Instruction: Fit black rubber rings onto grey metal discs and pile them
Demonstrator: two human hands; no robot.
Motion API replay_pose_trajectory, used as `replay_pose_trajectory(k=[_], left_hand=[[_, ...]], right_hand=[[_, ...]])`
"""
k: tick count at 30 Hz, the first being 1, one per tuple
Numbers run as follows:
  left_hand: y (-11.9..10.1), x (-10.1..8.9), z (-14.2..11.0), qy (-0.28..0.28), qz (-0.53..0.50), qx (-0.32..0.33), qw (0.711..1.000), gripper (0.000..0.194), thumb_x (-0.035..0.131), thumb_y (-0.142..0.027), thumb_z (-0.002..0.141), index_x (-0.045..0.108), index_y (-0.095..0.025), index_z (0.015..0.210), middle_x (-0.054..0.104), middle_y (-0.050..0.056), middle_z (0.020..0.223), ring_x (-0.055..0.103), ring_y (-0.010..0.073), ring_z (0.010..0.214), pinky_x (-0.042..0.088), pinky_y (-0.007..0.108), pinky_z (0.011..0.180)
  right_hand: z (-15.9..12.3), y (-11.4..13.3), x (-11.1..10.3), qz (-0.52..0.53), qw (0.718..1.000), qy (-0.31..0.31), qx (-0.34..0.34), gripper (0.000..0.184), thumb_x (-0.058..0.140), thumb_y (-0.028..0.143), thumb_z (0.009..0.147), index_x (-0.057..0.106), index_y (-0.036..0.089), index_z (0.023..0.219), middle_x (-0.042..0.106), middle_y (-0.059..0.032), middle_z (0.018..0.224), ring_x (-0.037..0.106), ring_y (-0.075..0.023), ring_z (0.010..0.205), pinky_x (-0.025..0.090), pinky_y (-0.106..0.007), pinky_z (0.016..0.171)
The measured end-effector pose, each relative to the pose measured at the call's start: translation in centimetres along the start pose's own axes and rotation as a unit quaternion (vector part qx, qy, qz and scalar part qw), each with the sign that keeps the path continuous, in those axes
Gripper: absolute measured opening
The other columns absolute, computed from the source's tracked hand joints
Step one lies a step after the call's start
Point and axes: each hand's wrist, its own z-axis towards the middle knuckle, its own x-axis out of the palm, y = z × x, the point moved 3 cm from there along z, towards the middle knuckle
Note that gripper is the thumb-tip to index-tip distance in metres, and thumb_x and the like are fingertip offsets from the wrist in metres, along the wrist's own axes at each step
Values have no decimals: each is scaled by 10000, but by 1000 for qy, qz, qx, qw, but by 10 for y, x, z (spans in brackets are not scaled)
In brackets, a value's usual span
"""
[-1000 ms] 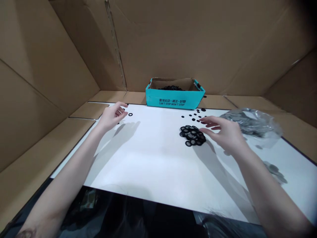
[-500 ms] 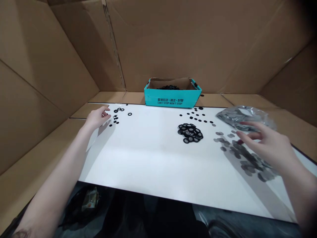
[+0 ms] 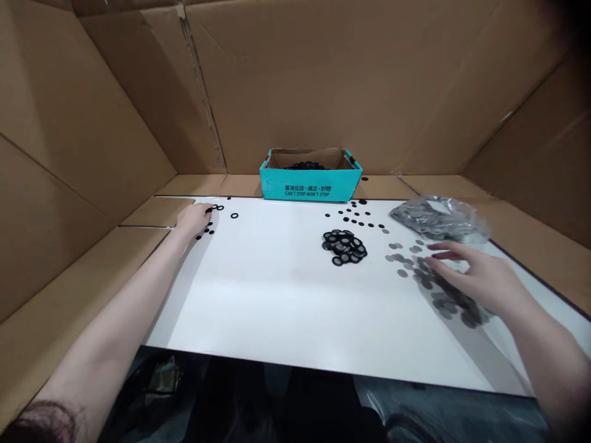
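At the far left of the white table top, my left hand (image 3: 192, 219) has its fingers curled down and closed on a black ring (image 3: 209, 210). More black rings (image 3: 220, 208) and small black discs lie about its fingertips. My right hand (image 3: 478, 274) hovers over scattered thin grey discs (image 3: 402, 273) on the right. Its thumb and forefinger stand a little apart, with nothing visible between them. Between the hands sits a pile of black rings with grey discs in their middles (image 3: 344, 247).
A turquoise box (image 3: 310, 185) holding black rings stands at the back. Small black discs (image 3: 354, 221) are strewn behind the pile. A clear plastic bag (image 3: 436, 218) of grey discs lies at the back right. Cardboard walls (image 3: 305, 80) enclose the white table top (image 3: 258, 307).
My right hand moved from the pile to the grey discs on the right. My left hand drew left from the loose rings, then came down onto one. The view shifted slightly.
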Motion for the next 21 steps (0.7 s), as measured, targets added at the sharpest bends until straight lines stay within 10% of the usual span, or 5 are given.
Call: replay_pose_trajectory(k=[13, 21], left_hand=[[-18, -6, -15, -81, -80, 27, 993, 394, 527, -288, 893, 687, -192, 1240, 699, 118, 1200, 694, 255, 915, 506, 378, 938], [-48, -24, -38, -109, -181, 79, 974, 353, 544, -293, 890, 689, -186, 1194, 711, 96, 1157, 677, 208, 852, 547, 332, 867]], right_hand=[[2, 16, 22, 12, 999, 7, -52, 294, 638, 445, 763, 711, 266, 985, 834, -109, 1013, 730, -371, 1000, 493, -422, 807], [-4, 21, 29, 51, 998, -20, -18, 175, 641, 372, 753, 704, 285, 891, 819, -84, 857, 736, -364, 923, 501, -438, 789]])
